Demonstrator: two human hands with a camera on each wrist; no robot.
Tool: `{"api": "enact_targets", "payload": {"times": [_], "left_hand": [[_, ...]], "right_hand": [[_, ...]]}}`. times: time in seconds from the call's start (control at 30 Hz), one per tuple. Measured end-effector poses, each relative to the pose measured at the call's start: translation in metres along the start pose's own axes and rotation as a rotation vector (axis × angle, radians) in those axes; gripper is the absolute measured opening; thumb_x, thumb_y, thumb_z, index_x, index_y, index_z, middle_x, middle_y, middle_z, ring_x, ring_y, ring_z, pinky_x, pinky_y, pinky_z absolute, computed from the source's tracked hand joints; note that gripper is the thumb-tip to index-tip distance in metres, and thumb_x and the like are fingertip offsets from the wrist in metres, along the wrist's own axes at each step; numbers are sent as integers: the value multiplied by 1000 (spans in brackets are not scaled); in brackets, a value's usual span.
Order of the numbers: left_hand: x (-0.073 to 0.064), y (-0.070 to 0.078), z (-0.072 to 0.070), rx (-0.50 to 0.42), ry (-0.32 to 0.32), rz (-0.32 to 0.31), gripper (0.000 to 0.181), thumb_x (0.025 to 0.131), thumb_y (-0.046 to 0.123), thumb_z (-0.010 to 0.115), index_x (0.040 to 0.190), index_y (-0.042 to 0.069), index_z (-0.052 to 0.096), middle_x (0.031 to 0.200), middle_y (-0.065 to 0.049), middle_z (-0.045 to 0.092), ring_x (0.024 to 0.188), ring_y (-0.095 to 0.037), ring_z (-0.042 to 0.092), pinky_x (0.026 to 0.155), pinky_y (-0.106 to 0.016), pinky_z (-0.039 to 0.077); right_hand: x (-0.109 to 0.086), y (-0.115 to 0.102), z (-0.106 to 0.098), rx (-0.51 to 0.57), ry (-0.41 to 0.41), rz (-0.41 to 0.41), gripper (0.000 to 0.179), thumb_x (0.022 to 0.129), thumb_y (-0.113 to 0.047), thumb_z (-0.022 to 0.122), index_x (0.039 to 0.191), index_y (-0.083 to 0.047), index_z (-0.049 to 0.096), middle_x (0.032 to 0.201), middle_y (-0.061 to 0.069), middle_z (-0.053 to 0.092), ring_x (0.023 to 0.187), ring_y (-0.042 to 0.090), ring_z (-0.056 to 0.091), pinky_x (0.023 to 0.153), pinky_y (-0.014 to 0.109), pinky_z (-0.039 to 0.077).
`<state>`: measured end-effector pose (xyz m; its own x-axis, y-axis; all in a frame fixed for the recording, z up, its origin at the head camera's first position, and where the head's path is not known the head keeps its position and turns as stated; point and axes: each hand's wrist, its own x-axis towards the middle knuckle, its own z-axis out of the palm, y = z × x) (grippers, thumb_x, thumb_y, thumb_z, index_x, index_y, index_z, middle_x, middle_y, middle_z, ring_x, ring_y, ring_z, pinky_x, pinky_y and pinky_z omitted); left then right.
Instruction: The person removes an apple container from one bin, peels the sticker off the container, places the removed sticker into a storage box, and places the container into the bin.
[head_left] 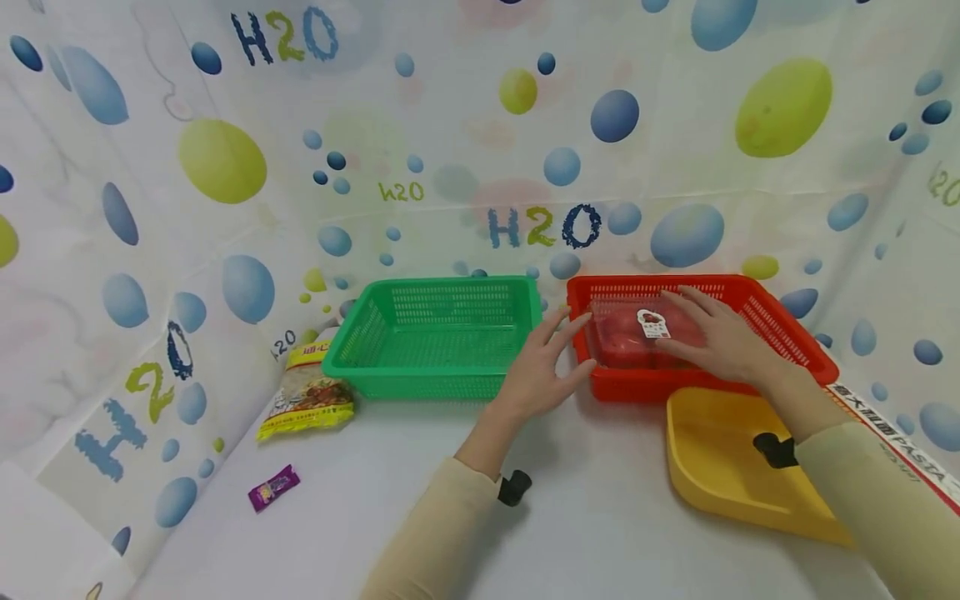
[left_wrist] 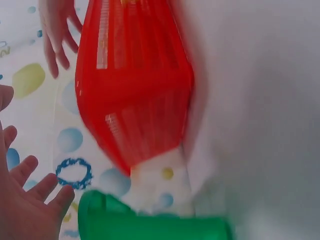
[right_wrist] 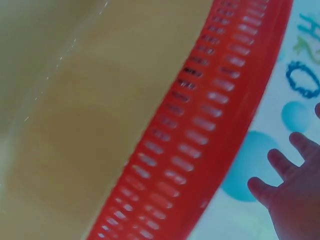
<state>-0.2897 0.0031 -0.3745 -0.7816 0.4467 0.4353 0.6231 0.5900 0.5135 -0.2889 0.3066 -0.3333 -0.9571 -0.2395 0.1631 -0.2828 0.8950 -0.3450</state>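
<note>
A clear plastic box of red fruit (head_left: 626,343) with a white label lies in the red basket (head_left: 780,329). Over the right part of that box is my right hand (head_left: 723,342), fingers spread; whether it touches the lid I cannot tell. My left hand (head_left: 536,371) is at the red basket's left end, thumb and fingers apart, holding nothing. In the left wrist view the left hand (left_wrist: 30,200) shows spread fingers beside the red basket (left_wrist: 135,85). The right wrist view has the right hand (right_wrist: 295,185) with fingers apart, beyond the basket's rim.
A green basket (head_left: 431,385) stands to the left, with a yellow snack bag (head_left: 311,392) beside it. Nearer lies a small purple packet (head_left: 273,487). A yellow tray (head_left: 720,467) sits before the red basket, and a pasta package (head_left: 892,433) lies at the right edge.
</note>
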Motion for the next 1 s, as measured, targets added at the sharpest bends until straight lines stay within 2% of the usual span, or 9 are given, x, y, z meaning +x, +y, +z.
{"api": "enact_targets", "payload": {"times": [0.27, 0.43, 0.6, 0.77, 0.9, 1.0], "left_hand": [[2, 12, 27, -133, 17, -97, 70, 96, 37, 68, 157, 37, 35, 163, 6, 26, 147, -20, 26, 94, -43, 54], [2, 9, 42, -192, 65, -146, 62, 97, 35, 65, 154, 32, 42, 162, 6, 29, 146, -20, 28, 97, -42, 52], [-1, 3, 55, -222, 100, -188, 56, 98, 33, 64, 151, 26, 48, 159, 5, 34, 144, -18, 30, 99, -41, 51], [-4, -2, 65, -284, 133, -193, 50, 100, 30, 60, 148, 18, 53, 157, 2, 39, 144, -18, 34, 101, -39, 49], [-4, -5, 70, -333, 205, -166, 43, 101, 25, 60, 141, 9, 59, 153, -4, 45, 141, -21, 40, 104, -37, 46], [-3, -7, 73, -336, 246, -161, 40, 101, 24, 61, 137, 7, 62, 150, -4, 49, 139, -20, 43, 104, -34, 46]], "right_hand": [[4, 28, -1, 104, -16, 78, 96, 94, -53, 66, 164, -18, 10, 163, 25, 12, 142, 55, 16, 96, 78, 33], [4, 43, -2, 120, -26, 138, 99, 94, -57, 63, 164, -17, 5, 161, 27, 14, 140, 56, 16, 95, 78, 34], [5, 51, 1, 140, -70, 182, 99, 96, -59, 58, 162, -8, 4, 157, 34, 16, 138, 58, 17, 97, 79, 31], [5, 55, 5, 153, -108, 239, 101, 97, -62, 54, 161, -3, 2, 155, 36, 19, 134, 58, 19, 101, 78, 28], [5, 58, 7, 180, -144, 280, 104, 96, -66, 50, 159, 1, 1, 153, 37, 20, 131, 59, 21, 101, 78, 27], [5, 60, 6, 219, -172, 321, 109, 93, -70, 51, 159, 2, 3, 150, 35, 23, 129, 58, 23, 100, 76, 32]]}}
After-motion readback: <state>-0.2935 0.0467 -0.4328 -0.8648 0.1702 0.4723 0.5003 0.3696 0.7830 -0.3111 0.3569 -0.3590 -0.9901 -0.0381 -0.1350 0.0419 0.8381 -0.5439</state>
